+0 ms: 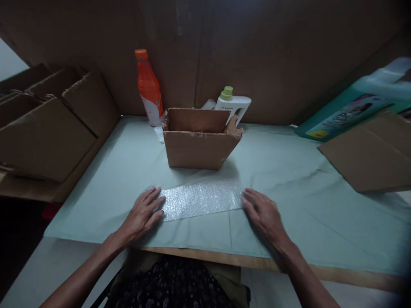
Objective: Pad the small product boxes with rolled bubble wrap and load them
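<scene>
Beyond the left hand (144,214) and the right hand (263,216), a tall brown wall (272,51) rises behind the table, with an upright seam (199,55) past the space between the hands and a whitish patch (10,60) far beyond the left one. Pale green cloth (105,184), creased to the right of the right hand, covers the wooden-edged table (224,258). Below and nearer than the hands shows pale floor (70,259), meeting deep shadow left of the left hand, in dim, cool light.
</scene>
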`<state>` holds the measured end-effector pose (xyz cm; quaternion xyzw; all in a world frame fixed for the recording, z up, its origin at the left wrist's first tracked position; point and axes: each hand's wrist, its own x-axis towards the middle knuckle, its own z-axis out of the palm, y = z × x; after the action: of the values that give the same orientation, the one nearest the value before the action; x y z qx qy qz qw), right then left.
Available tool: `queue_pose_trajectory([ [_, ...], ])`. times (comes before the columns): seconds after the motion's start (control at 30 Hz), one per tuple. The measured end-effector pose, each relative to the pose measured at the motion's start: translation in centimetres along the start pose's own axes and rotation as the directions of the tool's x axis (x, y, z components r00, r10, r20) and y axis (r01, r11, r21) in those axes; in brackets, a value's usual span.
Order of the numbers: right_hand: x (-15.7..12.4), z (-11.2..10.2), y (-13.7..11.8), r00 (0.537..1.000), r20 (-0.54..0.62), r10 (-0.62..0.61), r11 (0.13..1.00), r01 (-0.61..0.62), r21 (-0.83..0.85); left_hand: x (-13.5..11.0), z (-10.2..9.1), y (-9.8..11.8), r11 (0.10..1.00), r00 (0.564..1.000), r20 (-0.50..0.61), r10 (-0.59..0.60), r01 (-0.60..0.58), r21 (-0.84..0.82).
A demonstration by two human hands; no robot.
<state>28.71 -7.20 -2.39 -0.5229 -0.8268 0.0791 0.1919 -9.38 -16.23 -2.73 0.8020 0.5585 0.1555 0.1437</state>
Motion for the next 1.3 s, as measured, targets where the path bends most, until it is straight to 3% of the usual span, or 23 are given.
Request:
queue_pose_trajectory([
  [0.07, -0.5, -1.3, 2.9, 0.987, -0.098, 0.13, 0.991, -0.133, -0.03, -1.7, -0.4, -1.7, 0.99, 0.979, -0.154, -0.137, 0.141, 0.018],
  [0.1, -0.3, -1.7, 3.7, 0.977, -0.13, 0.17, 0.983, -0.177, -0.039, -2.3, -0.4, -2.1, 0.974, 0.947, -0.24, -0.215, 0.227, 0.023],
  [0.2, 1.2, -1.6, 3.5, 0.963, -0.115, 0.245, 0.966, -0.252, -0.057, -2.8, 0.5, -2.1, 0.906, 0.839, -0.391, -0.379, 0.423, 0.029],
  [0.3, 3.1, -0.4, 1.6, 0.96, -0.054, 0.275, 0.96, -0.277, -0.046, -2.1, 1.4, -0.8, 0.89, 0.828, -0.384, -0.41, 0.455, 0.03],
  [0.4, 3.5, -0.1, 0.0, 0.953, -0.063, 0.295, 0.952, -0.288, 0.103, -1.4, 1.4, 0.3, 0.9, 0.819, -0.403, -0.41, 0.434, -0.034],
  [0.57, -0.5, -2.2, -2.5, 0.911, -0.076, 0.405, 0.824, -0.328, 0.461, -0.5, -1.0, 0.2, 0.855, 0.791, -0.326, -0.518, 0.478, -0.201],
  [0.63, -3.2, -3.3, -4.1, 0.903, -0.033, 0.429, 0.777, -0.35, 0.524, 0.9, -2.0, -0.3, 0.882, 0.83, -0.298, -0.472, 0.438, -0.176],
  [0.7, -6.1, -3.9, -5.5, 0.908, 0.036, 0.417, 0.75, -0.366, 0.55, 3.1, -2.6, -0.6, 0.936, 0.897, -0.269, -0.352, 0.337, -0.101],
  [0.8, -10.3, -4.2, -7.1, 0.942, 0.051, 0.332, 0.786, -0.306, 0.538, 7.5, -2.7, -0.2, 0.985, 0.968, -0.18, -0.173, 0.171, -0.026],
  [0.93, -13.7, -4.0, -8.7, 0.994, 0.088, 0.069, 0.845, -0.105, 0.525, 13.5, -1.5, 2.4, 0.999, 0.998, -0.052, 0.034, -0.034, 0.002],
  [1.07, -14.1, -3.3, -11.7, 0.981, 0.173, -0.087, 0.78, -0.041, 0.625, 17.3, -0.2, 5.0, 0.992, 0.992, -0.005, 0.125, -0.125, 0.027],
  [1.13, -14.0, -2.7, -13.4, 0.979, 0.197, -0.058, 0.742, -0.09, 0.665, 17.6, 0.2, 5.6, 0.991, 0.992, -0.018, 0.128, -0.128, 0.036],
  [1.2, -14.0, -2.1, -14.8, 0.97, 0.237, 0.045, 0.675, -0.204, 0.709, 16.4, 0.2, 5.7, 0.991, 0.989, -0.075, 0.126, -0.123, 0.041],
  [1.3, -14.1, -1.5, -15.7, 0.892, 0.336, 0.303, 0.443, -0.444, 0.779, 11.5, -0.2, 5.5, 0.989, 0.969, -0.203, 0.142, -0.146, -0.007],
])
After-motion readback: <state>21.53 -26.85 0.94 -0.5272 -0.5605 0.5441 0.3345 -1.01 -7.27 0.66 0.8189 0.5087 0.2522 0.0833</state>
